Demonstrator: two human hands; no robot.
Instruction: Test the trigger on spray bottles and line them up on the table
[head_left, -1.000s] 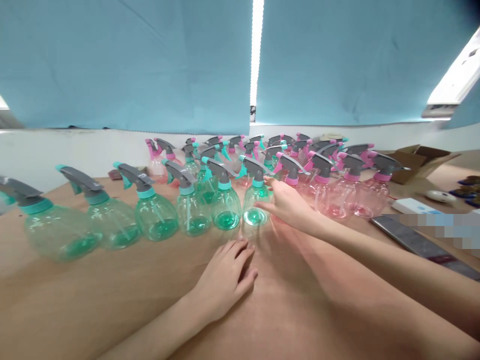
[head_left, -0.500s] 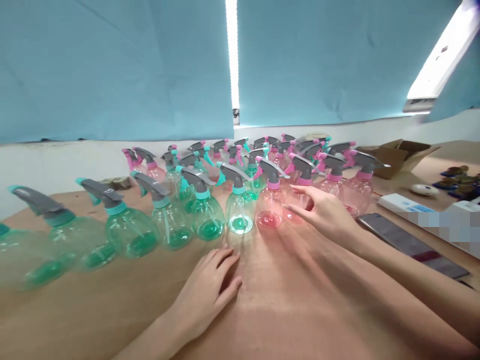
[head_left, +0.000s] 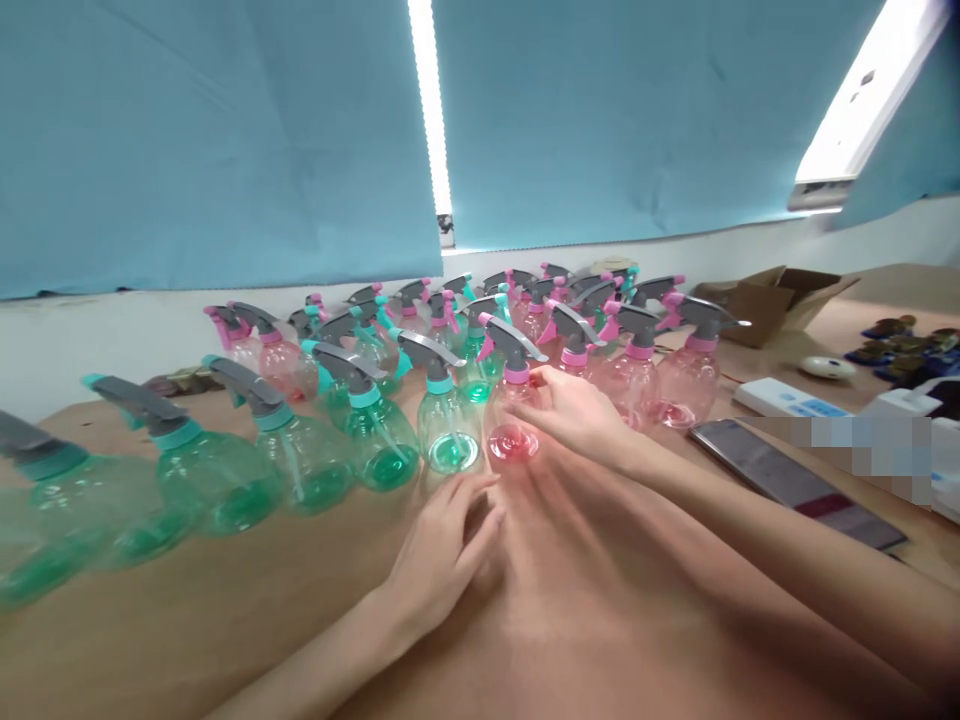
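A front row of green spray bottles (head_left: 382,440) runs toward a pink spray bottle (head_left: 513,430), all upright with grey trigger heads. At that pink bottle's right side is my right hand (head_left: 576,415), thumb over its front and fingers near its neck; the fingers are apart and I see no firm grip. My left hand (head_left: 450,535) rests low over the table, fingers loosely curved and apart, holding nothing. It is just in front of a pale green spray bottle (head_left: 450,425). More pink bottles, one a pink spray bottle (head_left: 686,385), stand beyond my right hand, partly hidden.
Several more spray bottles crowd behind the front row. On the right are a phone (head_left: 799,485), a white box (head_left: 787,398), a white mouse (head_left: 826,368) and an open cardboard box (head_left: 772,310). A blue curtain (head_left: 225,140) hangs behind the wooden table (head_left: 600,640).
My right hand has moved left, up to the side of the front pink bottle. My left hand has shifted slightly right. The view has turned a little to the right.
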